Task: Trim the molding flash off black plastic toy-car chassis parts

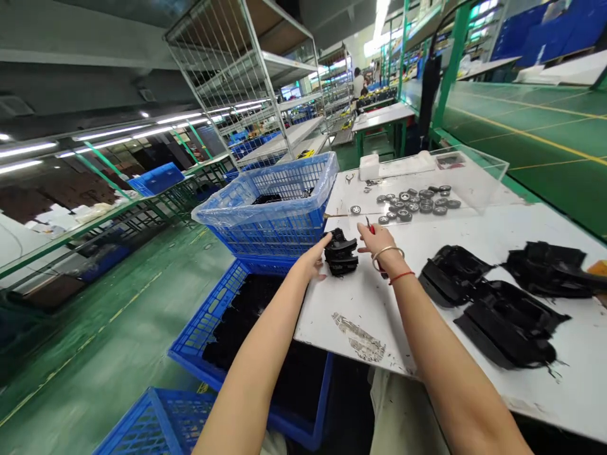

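A small stack of black plastic parts (341, 254) rests near the left edge of the white table (379, 316). My left hand (313, 258) is closed against the stack's left side, thumb on top. My right hand (380, 245) sits just right of the stack, fingers closed on a small red-handled tool (368, 223) whose tip points away from me. A metal bangle and a red string circle that wrist.
A blue basket lined with clear plastic (279, 208) stands left of the stack. Blue crates (222, 316) of black parts sit on the floor below. Several small wheels (417, 202) lie farther back; larger black shells (502, 316) lie to the right. A person stands far off.
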`<state>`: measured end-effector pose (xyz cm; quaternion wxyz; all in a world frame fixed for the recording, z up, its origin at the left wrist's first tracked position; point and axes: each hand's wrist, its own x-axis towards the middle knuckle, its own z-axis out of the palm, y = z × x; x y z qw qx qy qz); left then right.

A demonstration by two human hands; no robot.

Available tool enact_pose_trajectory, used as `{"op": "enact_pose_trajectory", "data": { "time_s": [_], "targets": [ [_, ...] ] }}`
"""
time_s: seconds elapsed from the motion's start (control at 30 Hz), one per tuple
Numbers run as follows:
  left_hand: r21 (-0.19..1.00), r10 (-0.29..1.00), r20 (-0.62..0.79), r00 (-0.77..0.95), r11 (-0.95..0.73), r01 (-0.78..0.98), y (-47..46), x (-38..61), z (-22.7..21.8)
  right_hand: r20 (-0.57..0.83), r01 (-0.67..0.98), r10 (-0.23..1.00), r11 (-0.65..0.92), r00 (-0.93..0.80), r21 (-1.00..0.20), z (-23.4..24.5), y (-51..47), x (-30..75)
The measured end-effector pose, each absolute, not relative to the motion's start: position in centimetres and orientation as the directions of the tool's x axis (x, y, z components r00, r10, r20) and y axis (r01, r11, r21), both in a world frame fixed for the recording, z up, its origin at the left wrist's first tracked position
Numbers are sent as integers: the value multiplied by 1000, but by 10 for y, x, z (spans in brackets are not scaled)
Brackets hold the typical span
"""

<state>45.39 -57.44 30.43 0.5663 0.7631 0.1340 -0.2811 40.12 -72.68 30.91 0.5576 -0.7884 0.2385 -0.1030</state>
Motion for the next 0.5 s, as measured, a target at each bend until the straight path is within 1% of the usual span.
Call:
{"op": "enact_pose_trajectory", "data": {
  "time_s": [0.13,0.23,0.3,0.37,0.5],
  "targets": [
    [777,-171,-617,768,-288,560,-581,461,303,-271,-346,-371,-152,888,-926,290,-726,425],
    [767,-228,-640,733,-228,599,-582,464,296,-313,-359,-290,-121,904,-925,281,-719,417],
    [783,-271,-620,736,-161,600,-580,462,291,-306,-346,-271,-114,913,-931,279,-713,412],
    [813,-302,-569,765,-68,578,-574,457,287,-286,-328,-276,-120,918,-937,280,-706,408],
    [849,-315,-440,841,159,504,-556,437,285,-181,-249,-313,-192,932,-949,291,-686,397]
  ]
}}
